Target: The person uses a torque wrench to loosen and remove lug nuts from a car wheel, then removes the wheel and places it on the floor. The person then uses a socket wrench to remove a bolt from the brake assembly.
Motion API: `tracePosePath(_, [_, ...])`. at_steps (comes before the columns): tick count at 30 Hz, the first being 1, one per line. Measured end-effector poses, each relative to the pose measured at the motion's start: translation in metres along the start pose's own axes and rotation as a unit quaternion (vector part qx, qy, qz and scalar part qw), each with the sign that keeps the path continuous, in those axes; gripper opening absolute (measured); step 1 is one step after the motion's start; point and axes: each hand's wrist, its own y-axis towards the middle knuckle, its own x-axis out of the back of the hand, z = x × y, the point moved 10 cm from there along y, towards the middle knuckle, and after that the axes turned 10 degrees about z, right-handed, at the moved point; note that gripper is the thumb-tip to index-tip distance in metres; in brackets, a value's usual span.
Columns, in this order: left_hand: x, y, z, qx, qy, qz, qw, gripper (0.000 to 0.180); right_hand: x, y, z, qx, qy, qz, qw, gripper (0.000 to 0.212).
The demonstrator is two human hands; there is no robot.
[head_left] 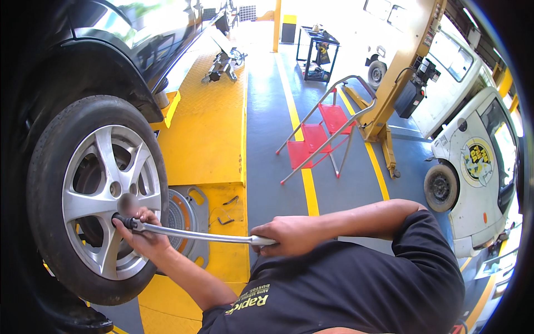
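A car wheel [107, 201] with silver alloy spokes and a black tyre [41, 183] fills the left side. My left hand [147, 236] wraps round the head of a long chrome breaker bar [194, 235], next to the wheel's hub. On that head sits a black socket [123, 221], pushed against the bolt area; the nut itself is hidden. From there the bar runs almost level to the right. My right hand [283, 236] is closed round its handle end, close to my dark shirt.
The wheel stands beside a yellow lift platform [214, 133] with a round metal turn plate [181, 214]. A red-stepped ladder [317, 139], a yellow lift post [397, 72] and a black tool cart [317, 53] are to the right. A white van [473, 183] is farther right.
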Motion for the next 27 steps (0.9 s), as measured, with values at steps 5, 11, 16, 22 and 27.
tracePosePath(5, [-0.032, 0.008, 0.015, 0.09, -0.125, 0.141, 0.978, 0.037, 0.008, -0.013, 0.004, -0.093, -0.186, -0.049, 0.977, 0.031])
tracePosePath(11, [-0.049, 0.015, 0.026, 0.093, -0.323, 0.271, 0.902, 0.036, -0.035, -0.003, -0.018, -0.09, 0.492, 0.246, 0.83, 0.034])
tracePosePath(16, [-0.011, -0.003, -0.003, 0.007, 0.03, 0.01, 0.999, 0.038, -0.004, -0.001, -0.004, -0.052, -0.099, 0.055, 0.992, 0.034])
tracePosePath(22, [-0.055, 0.013, 0.022, 0.152, -0.179, 0.263, 0.936, 0.031, 0.007, -0.003, 0.004, -0.014, -0.019, 0.029, 0.999, 0.03])
tracePosePath(27, [-0.052, 0.019, 0.024, 0.093, -0.264, 0.298, 0.913, 0.035, -0.034, -0.001, -0.022, -0.079, 0.415, 0.201, 0.884, 0.037])
